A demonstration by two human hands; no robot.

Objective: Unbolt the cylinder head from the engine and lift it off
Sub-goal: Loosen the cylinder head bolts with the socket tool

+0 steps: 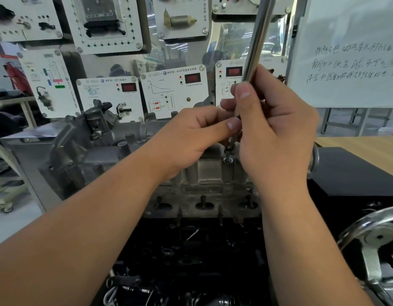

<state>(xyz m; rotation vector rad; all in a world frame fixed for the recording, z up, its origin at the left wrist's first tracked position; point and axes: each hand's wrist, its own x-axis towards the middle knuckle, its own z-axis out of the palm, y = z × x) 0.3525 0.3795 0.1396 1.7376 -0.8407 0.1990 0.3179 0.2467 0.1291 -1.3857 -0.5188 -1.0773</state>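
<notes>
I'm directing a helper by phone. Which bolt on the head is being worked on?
Find the grey cylinder head in front of the panel wall. On its top, right of centre, one bolt sits under the tool held by both hands; it alone has a bright ring.

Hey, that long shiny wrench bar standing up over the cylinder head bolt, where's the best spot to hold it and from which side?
Grip the wrench bar low on its smooth round shaft, coming in from the right, as the right hand does now. It stands nearly upright over the bolt, so a wrap near the bottom probably keeps it steady. The left hand pinches the narrow lower end from the left, guiding the tip.
</notes>
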